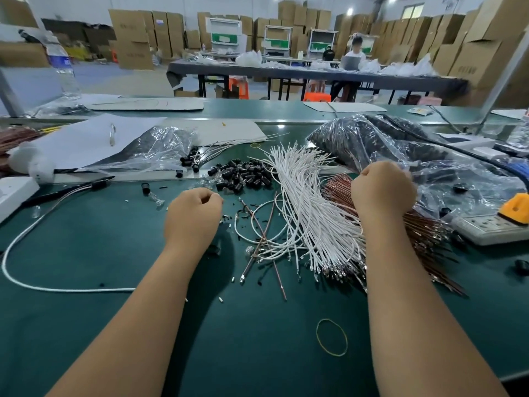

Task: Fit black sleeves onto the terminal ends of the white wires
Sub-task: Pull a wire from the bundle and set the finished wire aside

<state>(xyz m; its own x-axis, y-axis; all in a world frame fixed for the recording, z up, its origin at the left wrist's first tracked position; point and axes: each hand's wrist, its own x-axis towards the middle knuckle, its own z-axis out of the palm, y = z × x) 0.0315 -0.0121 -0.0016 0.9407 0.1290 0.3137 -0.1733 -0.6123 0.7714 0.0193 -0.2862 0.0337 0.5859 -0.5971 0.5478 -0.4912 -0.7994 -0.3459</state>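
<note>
L hand (192,216) fisted nr worktop (86,253) centre, contents unclear. R hand (383,190) curled over white wires (303,202), grip can't tell; black sleeves (243,174) behind.

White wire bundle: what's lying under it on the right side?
Copper-brown wires fan out from beneath the white wire bundle; the right hand and forearm hide where they cross.

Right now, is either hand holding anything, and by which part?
Cannot be told. Both the left hand and the right hand are curled with their backs to the camera, hiding anything inside. The right hand sits over the white wires; no grip shows.
</note>
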